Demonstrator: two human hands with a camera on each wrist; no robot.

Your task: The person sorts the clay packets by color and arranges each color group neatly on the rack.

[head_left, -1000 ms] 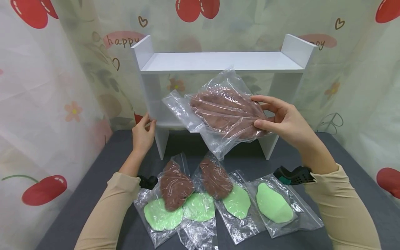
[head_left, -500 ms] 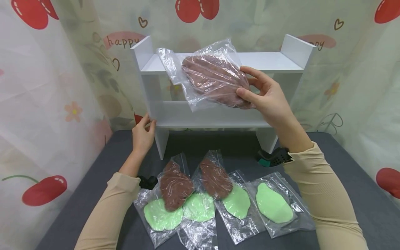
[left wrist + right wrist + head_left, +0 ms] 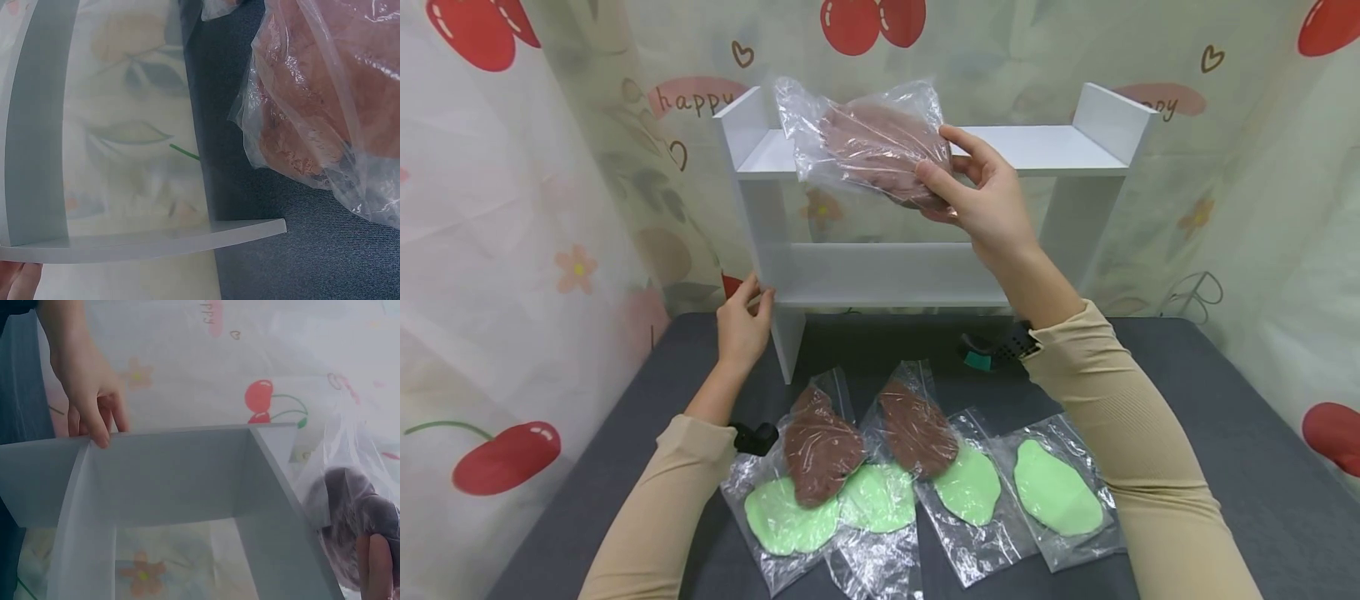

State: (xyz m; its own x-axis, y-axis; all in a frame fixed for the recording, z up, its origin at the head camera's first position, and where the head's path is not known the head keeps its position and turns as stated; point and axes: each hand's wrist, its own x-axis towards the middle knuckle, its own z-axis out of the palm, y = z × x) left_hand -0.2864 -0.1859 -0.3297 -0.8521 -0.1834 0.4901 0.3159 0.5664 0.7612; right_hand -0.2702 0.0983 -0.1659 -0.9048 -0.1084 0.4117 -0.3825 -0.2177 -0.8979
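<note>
High at the upper board of a white shelf [image 3: 917,275], my right hand [image 3: 992,196] grips the right end of a clear plastic bag [image 3: 883,146] holding a brown, flattened, dough-like piece. Thumb and fingers lie on opposite sides of the bag. The bag overlaps the left part of the upper board in the head view. My left hand [image 3: 742,325] pinches the shelf's left side panel near the lower board; in the right wrist view, the thumb of the left hand [image 3: 94,394] lies on the panel's edge, fingers behind it. A bagged brown piece [image 3: 300,112] looms close in the left wrist view.
On the dark table [image 3: 1210,400] in front lie two bagged brown pieces [image 3: 823,450], partly over several bagged pale green pieces [image 3: 1060,487]. A patterned curtain [image 3: 587,167] closes the back and sides. A thin cable [image 3: 1198,292] shows at the right rear.
My right hand has raised the bag with the brown piece up and to the left, from in front of the lower compartment to the upper board. My left hand stays on the side panel.
</note>
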